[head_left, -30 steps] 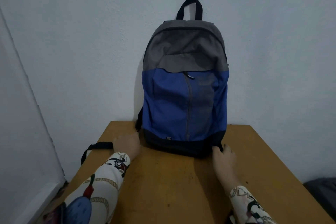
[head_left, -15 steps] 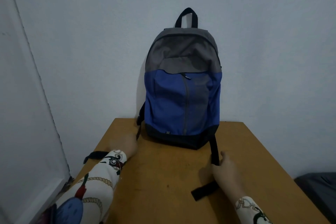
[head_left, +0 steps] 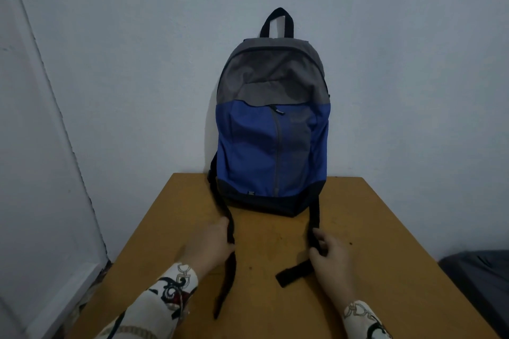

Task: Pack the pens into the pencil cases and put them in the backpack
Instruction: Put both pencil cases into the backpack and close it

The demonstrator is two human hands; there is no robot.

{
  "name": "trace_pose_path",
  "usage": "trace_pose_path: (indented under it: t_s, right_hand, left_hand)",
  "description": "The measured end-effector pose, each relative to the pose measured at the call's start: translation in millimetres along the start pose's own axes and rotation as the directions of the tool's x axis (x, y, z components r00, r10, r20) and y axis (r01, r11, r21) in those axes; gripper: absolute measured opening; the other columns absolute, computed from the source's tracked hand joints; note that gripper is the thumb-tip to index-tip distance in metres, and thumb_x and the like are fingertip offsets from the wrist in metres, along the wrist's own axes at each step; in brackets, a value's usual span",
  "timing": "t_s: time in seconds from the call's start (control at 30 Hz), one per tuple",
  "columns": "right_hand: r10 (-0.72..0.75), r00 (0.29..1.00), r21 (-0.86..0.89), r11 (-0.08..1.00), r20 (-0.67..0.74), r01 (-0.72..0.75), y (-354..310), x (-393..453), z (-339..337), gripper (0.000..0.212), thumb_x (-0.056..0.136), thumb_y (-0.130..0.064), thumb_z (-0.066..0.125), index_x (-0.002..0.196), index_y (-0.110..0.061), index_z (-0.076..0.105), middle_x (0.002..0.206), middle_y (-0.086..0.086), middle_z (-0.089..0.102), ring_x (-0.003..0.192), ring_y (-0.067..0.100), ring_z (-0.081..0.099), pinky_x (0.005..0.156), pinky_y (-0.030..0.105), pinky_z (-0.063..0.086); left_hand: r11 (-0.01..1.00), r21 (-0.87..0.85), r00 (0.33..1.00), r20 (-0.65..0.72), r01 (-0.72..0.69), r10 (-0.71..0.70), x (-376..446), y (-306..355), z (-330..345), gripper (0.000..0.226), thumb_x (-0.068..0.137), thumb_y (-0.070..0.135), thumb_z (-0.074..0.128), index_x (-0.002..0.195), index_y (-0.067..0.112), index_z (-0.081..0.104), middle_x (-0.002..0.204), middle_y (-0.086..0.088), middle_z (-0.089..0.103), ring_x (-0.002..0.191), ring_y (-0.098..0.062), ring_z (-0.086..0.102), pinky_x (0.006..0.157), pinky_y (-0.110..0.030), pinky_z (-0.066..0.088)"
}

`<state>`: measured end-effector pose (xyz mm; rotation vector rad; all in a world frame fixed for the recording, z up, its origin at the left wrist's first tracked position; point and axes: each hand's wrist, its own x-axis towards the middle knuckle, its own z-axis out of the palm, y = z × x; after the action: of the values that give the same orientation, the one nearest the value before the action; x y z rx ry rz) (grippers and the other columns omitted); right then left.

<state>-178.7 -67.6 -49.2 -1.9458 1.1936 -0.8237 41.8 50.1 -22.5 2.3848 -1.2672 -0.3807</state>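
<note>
From the head camera, a blue and grey backpack [head_left: 272,143] stands up against the wall [head_left: 385,63], past both hands, at the far end of a wooden table [head_left: 371,228]. The left hand [head_left: 212,242] holds one black strap [head_left: 230,231], with its fingers curled round it. The right hand [head_left: 327,253] holds the other strap [head_left: 314,231], fingers bent round it too. Both straps run from the hands up to the bottom of the bag. The bag's zips look closed. No pens or pencil cases can be seen. I think this is the step of getting the bag ready. Next, the hands should let go of the straps and open the top zip.
</note>
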Motion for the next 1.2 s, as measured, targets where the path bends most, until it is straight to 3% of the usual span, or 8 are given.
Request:
trace_pose_path:
  t_s: [0.13, 0.23, 0.4, 0.5, 0.67, 0.87, 1.0, 1.2]
  right_hand:
    - [-0.091, 0.993, -0.087, 0.991, 0.070, 0.097, -1.1, -2.7, -1.6, 0.036, 0.094, -0.012, 0.060, 0.127, -0.025, 0.062, 0.114, -0.010, 0.054, 0.103, 0.004, 0.050, 0.081, 0.013, 0.040]
    - [-0.131, 0.984, -0.147, 0.978, 0.121, 0.148, -1.9, -4.4, -2.4, 0.031, 0.094, -0.011, 0.057, 0.115, -0.028, 0.071, 0.116, -0.020, 0.052, 0.120, 0.007, 0.048, 0.104, 0.023, 0.035]
    - [-0.181, 0.963, -0.392, 0.886, 0.199, 0.247, -2.0, -3.5, 1.6, 0.034, 0.095, -0.021, 0.053, 0.119, -0.042, 0.067, 0.131, -0.024, 0.044, 0.129, 0.006, 0.037, 0.104, 0.026, 0.024]
    - [-0.231, 0.963, -0.326, 0.908, 0.137, 0.264, 2.8, -2.8, 6.6, 0.036, 0.095, -0.017, 0.058, 0.128, -0.031, 0.064, 0.136, -0.013, 0.048, 0.131, 0.011, 0.045, 0.105, 0.025, 0.034]
    - [-0.247, 0.956, -0.146, 0.952, 0.159, 0.270, 3.6, -4.1, 5.3, 0.051, 0.095, -0.006, 0.059, 0.142, -0.023, 0.048, 0.129, -0.010, 0.051, 0.121, 0.007, 0.050, 0.086, -0.002, 0.031]
    - [-0.276, 0.951, -0.168, 0.953, -0.136, 0.253, 9.6, -3.3, 13.4, 0.024, 0.090, -0.005, 0.067, 0.113, -0.008, 0.071, 0.109, 0.002, 0.055, 0.101, 0.019, 0.057, 0.081, 0.014, 0.037]
    - [-0.128, 0.950, -0.035, 0.992, -0.285, 0.123, 6.5, -5.4, 8.4, 0.020, 0.095, -0.019, 0.063, 0.112, -0.012, 0.069, 0.099, -0.002, 0.056, 0.087, 0.013, 0.056, 0.073, 0.020, 0.041]
    - [-0.320, 0.940, -0.127, 0.934, 0.120, 0.335, 1.3, -6.0, 11.1, 0.036, 0.097, -0.016, 0.060, 0.133, -0.018, 0.060, 0.120, -0.005, 0.067, 0.100, 0.001, 0.058, 0.077, -0.004, 0.036]
  left_hand:
    - [0.991, -0.132, 0.998, 0.057, 0.021, -0.013, -5.7, 12.0, 7.3, 0.040, 0.090, 0.000, 0.046, 0.118, 0.028, 0.052, 0.089, -0.003, 0.063, 0.070, -0.016, 0.063, 0.056, -0.028, 0.053]
    - [0.984, -0.176, 0.994, 0.103, -0.018, 0.036, -7.1, 22.2, 10.1, 0.040, 0.092, 0.002, 0.044, 0.111, 0.031, 0.062, 0.115, -0.006, 0.065, 0.093, -0.017, 0.065, 0.078, -0.029, 0.057]
    - [0.977, -0.106, 0.953, 0.224, -0.184, 0.203, -11.8, 28.8, 13.8, 0.040, 0.088, 0.017, 0.063, 0.122, 0.038, 0.061, 0.130, 0.009, 0.038, 0.109, -0.010, 0.050, 0.087, -0.019, 0.046]
    - [0.968, -0.206, 0.982, 0.096, -0.142, 0.164, -10.3, 23.2, 28.6, 0.028, 0.082, 0.035, 0.073, 0.107, 0.041, 0.062, 0.116, 0.012, 0.041, 0.114, -0.010, 0.046, 0.098, -0.027, 0.043]
    - [0.972, -0.197, 0.959, -0.275, -0.128, 0.071, -17.4, 23.3, 49.8, 0.006, 0.091, 0.040, 0.059, 0.095, 0.036, 0.057, 0.097, 0.019, 0.052, 0.088, 0.003, 0.052, 0.074, -0.026, 0.052]
    - [0.961, -0.085, 0.931, -0.284, -0.263, 0.229, -25.4, 22.5, 53.1, 0.021, 0.095, 0.031, 0.050, 0.113, 0.040, 0.056, 0.102, 0.022, 0.052, 0.097, 0.002, 0.051, 0.077, -0.024, 0.050]
    - [0.953, 0.024, 0.926, -0.233, -0.301, 0.298, -24.9, 23.1, 53.7, 0.032, 0.097, 0.042, 0.046, 0.128, 0.041, 0.053, 0.112, 0.022, 0.048, 0.106, 0.000, 0.038, 0.085, -0.018, 0.038]
    - [0.919, 0.027, 0.915, -0.084, -0.394, 0.395, -21.4, 25.5, 51.7, 0.045, 0.102, 0.027, 0.039, 0.144, 0.042, 0.036, 0.142, 0.035, 0.032, 0.130, 0.006, 0.022, 0.100, -0.018, 0.014]
